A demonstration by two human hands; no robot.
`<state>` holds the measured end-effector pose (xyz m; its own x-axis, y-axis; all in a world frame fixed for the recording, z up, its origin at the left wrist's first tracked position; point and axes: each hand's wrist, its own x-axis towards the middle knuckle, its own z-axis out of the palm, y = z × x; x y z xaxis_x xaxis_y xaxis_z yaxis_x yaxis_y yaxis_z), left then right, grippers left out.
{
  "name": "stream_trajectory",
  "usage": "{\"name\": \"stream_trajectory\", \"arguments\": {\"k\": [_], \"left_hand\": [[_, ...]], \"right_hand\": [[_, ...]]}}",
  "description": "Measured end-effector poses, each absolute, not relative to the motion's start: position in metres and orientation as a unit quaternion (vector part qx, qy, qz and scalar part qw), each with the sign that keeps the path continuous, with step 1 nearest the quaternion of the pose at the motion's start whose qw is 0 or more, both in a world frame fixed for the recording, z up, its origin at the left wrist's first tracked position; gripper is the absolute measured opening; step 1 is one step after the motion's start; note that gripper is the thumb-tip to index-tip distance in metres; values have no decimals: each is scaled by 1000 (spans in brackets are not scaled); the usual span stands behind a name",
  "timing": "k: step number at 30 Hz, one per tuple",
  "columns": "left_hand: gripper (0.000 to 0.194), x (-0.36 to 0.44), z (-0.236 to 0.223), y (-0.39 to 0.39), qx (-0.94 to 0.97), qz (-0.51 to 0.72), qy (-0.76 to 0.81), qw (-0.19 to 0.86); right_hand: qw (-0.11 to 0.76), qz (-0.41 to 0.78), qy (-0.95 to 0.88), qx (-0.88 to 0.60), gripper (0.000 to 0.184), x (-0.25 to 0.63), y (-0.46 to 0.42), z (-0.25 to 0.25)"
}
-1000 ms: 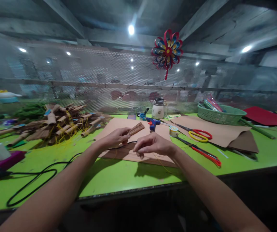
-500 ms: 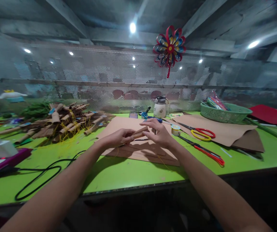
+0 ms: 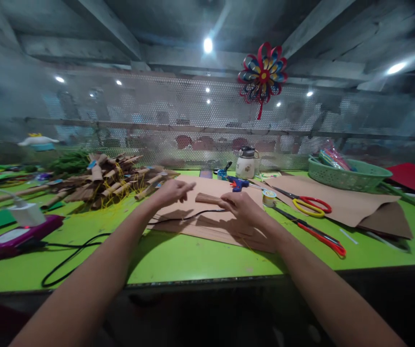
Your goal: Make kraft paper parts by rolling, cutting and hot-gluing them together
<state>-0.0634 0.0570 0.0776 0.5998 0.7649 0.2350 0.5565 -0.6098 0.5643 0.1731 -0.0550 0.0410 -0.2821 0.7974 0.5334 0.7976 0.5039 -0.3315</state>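
Observation:
My right hand [image 3: 242,208] pinches one end of a strip of pleated brown paper [image 3: 207,198], whose other end points left over the work sheets. Apart from the strip, to its left, my left hand [image 3: 173,192] holds nothing, with its index finger stretched out and the other fingers bent. Beneath both hands lie brown paper sheets [image 3: 187,230], crossed by a black cord. Just beyond my right hand rests a blue glue gun [image 3: 239,183]. A spool of yellow thread [image 3: 269,198] stands to the right of it.
Red-and-yellow-handled scissors [image 3: 313,206] and a red-handled cutting tool [image 3: 321,237] lie at right, near a green basket [image 3: 350,178]. A bottle [image 3: 246,165] stands behind. Rolled brown paper pieces [image 3: 111,185] are heaped at left, with a magenta power strip [image 3: 22,237] nearer me.
The pleated paper has passed from my left hand to my right. My left hand has let go and drawn back leftward. The view has turned slightly left.

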Motion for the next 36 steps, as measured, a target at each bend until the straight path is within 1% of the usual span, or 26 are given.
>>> {"name": "stream_trajectory", "arguments": {"k": [1,4,5,6,7,8,9,10,12,14,17,20,22,24,28,33,36], "left_hand": [[49,-72,80,67,842,274,427,186],[35,-95,89,85,751,377,540,29],[33,-98,92,84,720,412,558,8],[32,-98,94,81,700,441,562,17],[34,-94,95,74,698,455,550,63],[36,-88,95,65,711,448,520,153],[40,-78,92,55,741,407,469,254],[41,-68,89,44,778,335,407,342],[40,-45,79,26,796,247,310,457],[43,-27,67,14,767,222,281,533],[43,-11,50,9,701,269,239,615],[37,-3,39,9,634,326,214,668],[30,1,37,8,603,344,220,686],[24,3,40,5,583,362,227,692],[14,5,51,-3,558,396,238,690],[14,9,58,-5,526,429,269,683],[11,11,63,0,520,451,282,668]], "right_hand": [[347,2,-791,-504,21,175,-53,42],[402,42,-752,-520,23,176,-49,43],[421,71,-738,-524,25,175,-48,43],[439,107,-721,-525,27,174,-46,42],[456,148,-701,-527,30,172,-45,41],[472,194,-679,-528,31,171,-43,39],[486,241,-653,-528,33,168,-42,37],[499,283,-627,-527,34,166,-41,35],[517,343,-586,-521,38,160,-40,32],[530,352,-573,-516,39,154,-42,30],[546,287,-593,-518,35,144,-47,26],[546,227,-611,-527,32,136,-49,21],[540,220,-615,-531,30,133,-49,18],[536,237,-610,-533,31,132,-48,18],[552,310,-574,-520,33,131,-47,23],[581,375,-550,-469,39,127,-47,25],[569,396,-559,-456,43,129,-45,26]]}}
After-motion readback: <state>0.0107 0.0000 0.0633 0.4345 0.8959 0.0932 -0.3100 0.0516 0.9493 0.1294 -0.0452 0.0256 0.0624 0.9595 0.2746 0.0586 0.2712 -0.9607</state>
